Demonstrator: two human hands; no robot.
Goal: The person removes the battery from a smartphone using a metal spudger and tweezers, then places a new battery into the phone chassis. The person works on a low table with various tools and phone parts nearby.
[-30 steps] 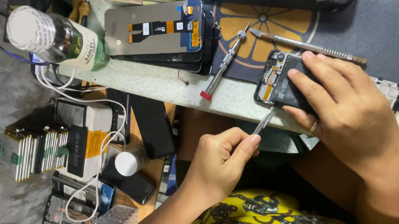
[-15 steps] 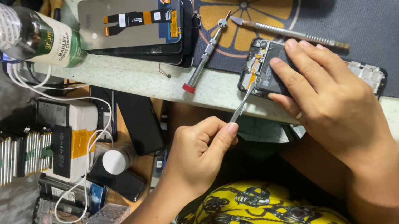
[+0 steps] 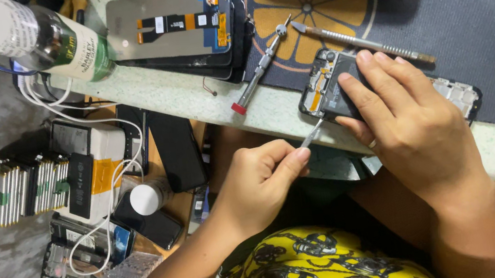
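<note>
An opened phone (image 3: pixel 326 83) with its back off lies at the table's near edge, inner parts showing. My right hand (image 3: pixel 415 129) lies flat on it, fingers spread over the dark battery area, and holds it down. My left hand (image 3: pixel 261 183) sits below the table edge and pinches a thin metal tool (image 3: pixel 312 136). The tool's tip points up at the phone's lower left corner, right beside my right thumb.
A red-tipped screwdriver (image 3: pixel 258 71) and a long metal spudger (image 3: pixel 358 43) lie on the dark mat (image 3: pixel 479 16). A stack of phone screens (image 3: pixel 177 28) and a glass bottle (image 3: pixel 40 39) sit far left. Below the table are battery packs (image 3: pixel 23 187), cables and spare phones.
The view has shifted, so everything sits a little lower and to the right. My left hand has brought the tool's tip up to the phone's corner. My right hand stays on the phone.
</note>
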